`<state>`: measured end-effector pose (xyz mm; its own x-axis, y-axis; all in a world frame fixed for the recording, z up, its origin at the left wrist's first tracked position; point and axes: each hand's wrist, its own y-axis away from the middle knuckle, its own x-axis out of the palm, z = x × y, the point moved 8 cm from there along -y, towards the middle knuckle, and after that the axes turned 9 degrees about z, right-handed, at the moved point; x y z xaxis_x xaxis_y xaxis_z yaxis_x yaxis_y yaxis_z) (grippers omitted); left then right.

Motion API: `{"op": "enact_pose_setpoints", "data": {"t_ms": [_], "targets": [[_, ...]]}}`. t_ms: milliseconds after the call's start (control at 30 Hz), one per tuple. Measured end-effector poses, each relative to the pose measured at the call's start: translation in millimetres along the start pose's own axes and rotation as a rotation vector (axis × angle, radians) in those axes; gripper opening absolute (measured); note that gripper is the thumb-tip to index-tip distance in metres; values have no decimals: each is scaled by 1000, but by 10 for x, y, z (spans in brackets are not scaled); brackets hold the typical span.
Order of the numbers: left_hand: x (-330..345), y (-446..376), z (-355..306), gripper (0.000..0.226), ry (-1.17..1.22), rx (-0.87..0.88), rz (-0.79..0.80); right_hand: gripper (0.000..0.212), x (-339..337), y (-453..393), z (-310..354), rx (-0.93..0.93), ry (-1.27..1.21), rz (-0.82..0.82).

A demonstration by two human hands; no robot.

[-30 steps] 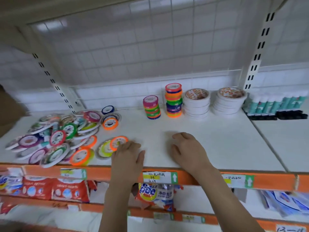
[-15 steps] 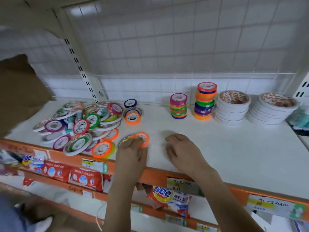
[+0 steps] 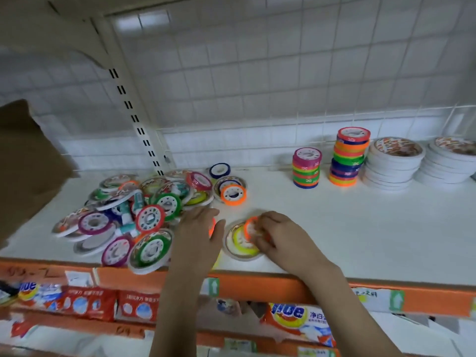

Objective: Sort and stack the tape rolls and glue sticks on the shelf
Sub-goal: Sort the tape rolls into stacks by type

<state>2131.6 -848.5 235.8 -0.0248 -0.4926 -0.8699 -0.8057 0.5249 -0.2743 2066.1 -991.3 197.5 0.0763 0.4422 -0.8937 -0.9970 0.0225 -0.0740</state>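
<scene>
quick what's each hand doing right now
Left hand: open, fingers straight, lying flat on loose tape rolls.
Right hand: fingers curled, pinching an orange tape roll.

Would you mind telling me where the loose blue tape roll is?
The blue tape roll sits at the back of the shelf, right of the jumbled pile, behind the orange roll.

A: Light is soft, even, from overhead; a pale glare patch sits on the tile wall [image 3: 144, 20] at upper left. Shadows faint, only under the hands.

B: Sharpness?

A: Low throughout. Motion blur smears the right hand [image 3: 279, 237] and the orange tape roll [image 3: 251, 228] it pinches. Wide-angle bowing bends the shelf [image 3: 360, 228] front edge and the upright post [image 3: 134, 117]. The brown shape at the left edge is fully defocused.
</scene>
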Motion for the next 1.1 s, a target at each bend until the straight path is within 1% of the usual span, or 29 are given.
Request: {"op": "enact_pose_setpoints", "data": {"t_ms": [100, 200, 333, 433, 567, 633, 767, 867, 933, 1100], "targets": [[-50, -77, 223, 27, 29, 40, 21, 47, 85, -43, 29, 90, -14, 24], [-44, -125, 341, 28, 82, 68, 53, 41, 114, -39, 50, 133, -2, -31], [-5, -199, 321, 30, 94, 131, 84, 38, 112, 36, 71, 196, 4, -110], [93, -360, 224, 33, 34, 204, 131, 37, 41, 148, 54, 249, 5, -179], [315, -648, 118, 40, -51, 229, 261, 36, -103, 357, -31, 332, 4, -274], [397, -767, 65, 38, -95, 242, 284, 36, -166, 466, -86, 377, -3, -314], [510, -913, -3, 27, -224, 231, 302, 38, -246, 617, -178, 426, -5, -370], [607, -963, 18, 31, -279, 204, 319, 35, -265, 638, -239, 436, 15, -355], [641, -976, 37, 34, -279, 181, 319, 35, -278, 616, -273, 419, 20, -357], [599, -957, 39, 32, -232, 140, 268, 34, -438, 548, -425, 387, 35, -354]]}}
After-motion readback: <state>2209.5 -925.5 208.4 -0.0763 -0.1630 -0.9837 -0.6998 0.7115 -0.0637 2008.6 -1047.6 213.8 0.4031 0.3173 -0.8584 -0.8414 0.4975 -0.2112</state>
